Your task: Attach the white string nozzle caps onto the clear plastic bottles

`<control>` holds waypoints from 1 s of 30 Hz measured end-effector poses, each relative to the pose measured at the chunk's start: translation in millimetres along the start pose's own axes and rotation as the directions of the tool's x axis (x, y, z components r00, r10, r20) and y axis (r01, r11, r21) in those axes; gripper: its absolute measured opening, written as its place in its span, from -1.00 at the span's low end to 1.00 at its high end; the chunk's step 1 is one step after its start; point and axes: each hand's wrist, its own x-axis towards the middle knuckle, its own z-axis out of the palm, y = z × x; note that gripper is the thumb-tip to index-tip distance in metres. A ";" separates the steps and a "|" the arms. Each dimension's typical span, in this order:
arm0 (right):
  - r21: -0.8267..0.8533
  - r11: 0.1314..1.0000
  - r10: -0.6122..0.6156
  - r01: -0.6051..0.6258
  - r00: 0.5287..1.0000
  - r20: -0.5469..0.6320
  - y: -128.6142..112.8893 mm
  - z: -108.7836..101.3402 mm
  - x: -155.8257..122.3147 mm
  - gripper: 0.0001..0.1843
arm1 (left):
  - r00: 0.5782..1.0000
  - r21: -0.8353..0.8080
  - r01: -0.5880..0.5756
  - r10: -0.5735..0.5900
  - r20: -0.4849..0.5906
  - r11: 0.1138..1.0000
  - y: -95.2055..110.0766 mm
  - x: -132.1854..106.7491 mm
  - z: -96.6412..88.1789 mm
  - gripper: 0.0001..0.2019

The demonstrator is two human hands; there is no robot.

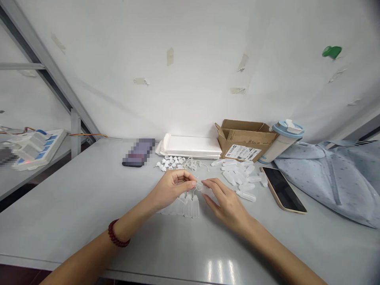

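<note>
My left hand [175,186] pinches a thin white string [195,190] between thumb and fingertips; its far end is hard to make out. Close beside it, my right hand [224,200] has its fingers closed round a small translucent plastic bottle [205,190], its neck toward the left fingertips. Below both hands, several similar bottles [187,208] lie side by side in a row, strings at their tops. Small white caps [169,161] are heaped beyond my left hand, next to a tangle of white strings [191,163]. Past my right hand lie loose translucent bottles [237,174].
Against the wall stand a stack of white flat packs [191,146], an open cardboard box [247,138] and a tumbler with a blue lid [280,142]. A phone [283,190] and a grey-blue cloth bag [332,178] lie at right. Another phone [139,152] is at back left.
</note>
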 end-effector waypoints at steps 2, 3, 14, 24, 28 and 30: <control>0.004 1.000 -0.005 0.005 1.000 -0.006 -1.0 0.0 0.0 -0.66 | 1.000 0.000 0.014 -0.014 0.018 1.000 -0.2 0.0 2.2 -0.87; 0.004 1.000 -0.005 0.005 1.000 -0.007 -1.8 0.1 0.0 -0.66 | 0.999 0.003 0.026 -0.026 0.025 1.000 -0.3 -0.1 3.3 -0.86; 0.069 0.998 -0.011 0.013 1.000 -0.020 -4.4 1.7 -1.3 -0.67 | 0.998 0.031 0.053 -0.054 0.039 0.998 -10.6 -0.6 9.6 -0.82; 0.140 0.990 -0.014 0.031 0.993 -0.117 -6.2 3.9 -1.9 -0.65 | 1.000 0.155 -0.008 0.008 0.000 0.988 -9.0 -2.2 11.5 -0.79; 0.162 0.986 -0.009 0.026 0.994 -0.109 -7.2 3.6 -1.6 -0.66 | 0.999 0.199 -0.037 0.032 0.027 0.979 -8.3 -2.9 11.9 -0.80; 0.177 0.984 -0.008 0.026 0.995 -0.104 -7.4 4.2 -1.5 -0.65 | 0.999 0.213 -0.041 0.035 0.030 0.976 -7.4 -3.4 12.5 -0.80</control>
